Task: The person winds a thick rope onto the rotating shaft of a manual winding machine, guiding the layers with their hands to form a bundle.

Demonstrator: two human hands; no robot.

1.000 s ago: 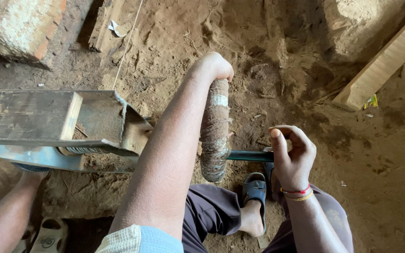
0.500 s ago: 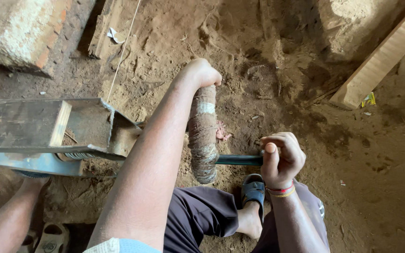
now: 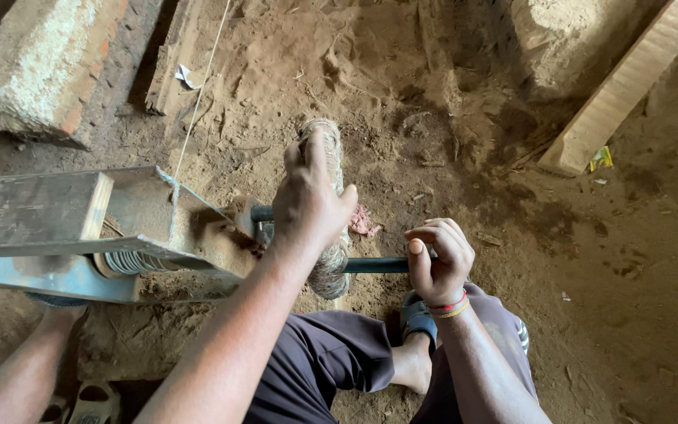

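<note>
Count: two hands, one fibre-wrapped spool, one dark rod, one brick block, one plank.

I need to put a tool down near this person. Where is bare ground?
Bare dirt lies right of the right hand, below the wooden plank. More shows between the brick block and the wound roll under the left hand. By the metal frame and legs it is crowded.

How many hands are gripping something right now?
2. The left hand grips the rope-wrapped spool; the right hand grips the dark metal rod running through it. No other hands visible.
</note>
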